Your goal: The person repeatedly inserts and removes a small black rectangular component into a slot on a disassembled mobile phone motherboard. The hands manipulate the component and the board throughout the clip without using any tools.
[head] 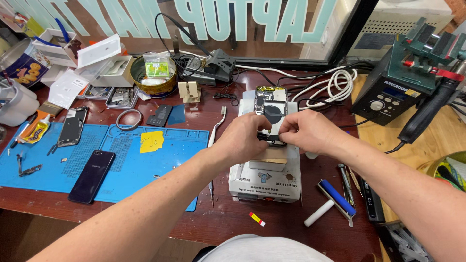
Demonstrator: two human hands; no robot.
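On a dark red wooden worktop (272, 223), a small red-and-yellow tag (257, 219) lies nearest the camera, a blue-handled roller with a white grip (332, 203) to its right. Beyond them, both hands — left hand (242, 138), right hand (306, 132) — are closed in a pinch on the near end of an opened smartphone with exposed internals (271, 110), which lies atop a white box-shaped heating machine (264, 182). Far left sits a blue silicone repair mat (145, 160); far right, a black soldering station (388, 97).
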